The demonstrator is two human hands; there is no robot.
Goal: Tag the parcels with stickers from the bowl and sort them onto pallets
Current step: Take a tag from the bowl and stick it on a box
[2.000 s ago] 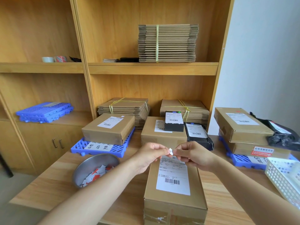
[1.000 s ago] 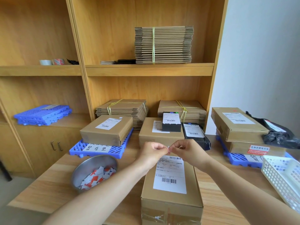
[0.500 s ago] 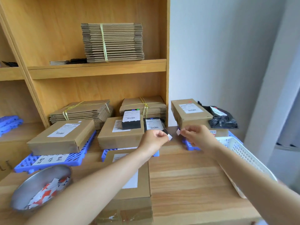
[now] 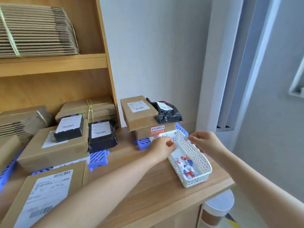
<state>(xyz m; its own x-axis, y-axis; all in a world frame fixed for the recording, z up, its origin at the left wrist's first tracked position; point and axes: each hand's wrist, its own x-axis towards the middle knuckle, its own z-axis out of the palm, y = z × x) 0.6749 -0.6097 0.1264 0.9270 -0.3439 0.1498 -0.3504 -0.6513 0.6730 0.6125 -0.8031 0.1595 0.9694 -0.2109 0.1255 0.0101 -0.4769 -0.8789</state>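
Pinching paper bits [image 4: 185, 138] [image 4: 176, 147] — both hands [image 4: 162, 146] [image 4: 204, 142] over basket [image 4: 193, 151]

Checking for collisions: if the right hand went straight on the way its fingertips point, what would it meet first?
Most likely the left hand, pinching a small white piece, across a small gap above the white basket; the right hand pinches a white scrap. Depth is unclear.

The white perforated plastic basket [image 4: 198, 182] looks smooth and faintly glossy, like the blue lattice plastic pallet [image 4: 98, 157]. The pale wooden tabletop [image 4: 148, 195] has a satin grain. The brown cardboard parcels [image 4: 54, 155] are matt, their white paper labels [image 4: 49, 193] smooth — the black plastic mailer bag [image 4: 169, 115] crinkled and shiny. The left hand [image 4: 160, 146] and right hand [image 4: 205, 142] each pinch a thin white paper scrap [image 4: 185, 138].
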